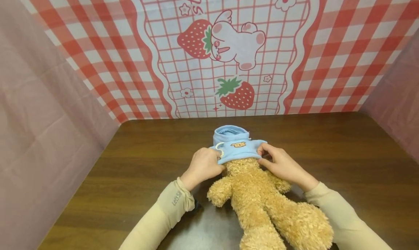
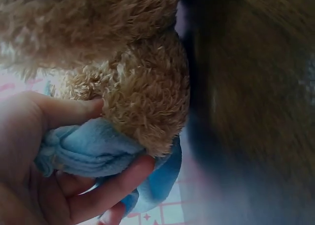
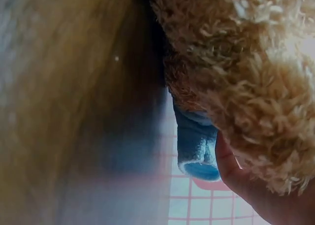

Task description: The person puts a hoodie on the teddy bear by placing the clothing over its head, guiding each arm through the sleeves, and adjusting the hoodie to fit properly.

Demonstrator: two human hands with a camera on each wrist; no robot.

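Observation:
A tan plush bear (image 1: pixel 250 195) lies on its back, legs toward me, its head hidden by a small light-blue hoodie (image 1: pixel 240 153) with a bear patch and white cord. At the left side of the hem, my left hand (image 1: pixel 203 166) grips the cloth. The left wrist view shows folded blue fabric (image 2: pixel 98 146) between thumb and fingers, with the thumb touching the fur. My right hand (image 1: pixel 284 166) pinches the hoodie's right edge near its sleeve. In the right wrist view the plush fur (image 3: pixel 251 87) hides most of that hand, and a blue sleeve (image 3: pixel 194 141) hangs beside it.
The bear rests on a dark brown wooden table (image 1: pixel 147 141). Behind it hangs a red-and-white checked cloth (image 1: pixel 140 60) with strawberry prints. Pink curtains (image 1: pixel 49 115) flank the table on both sides.

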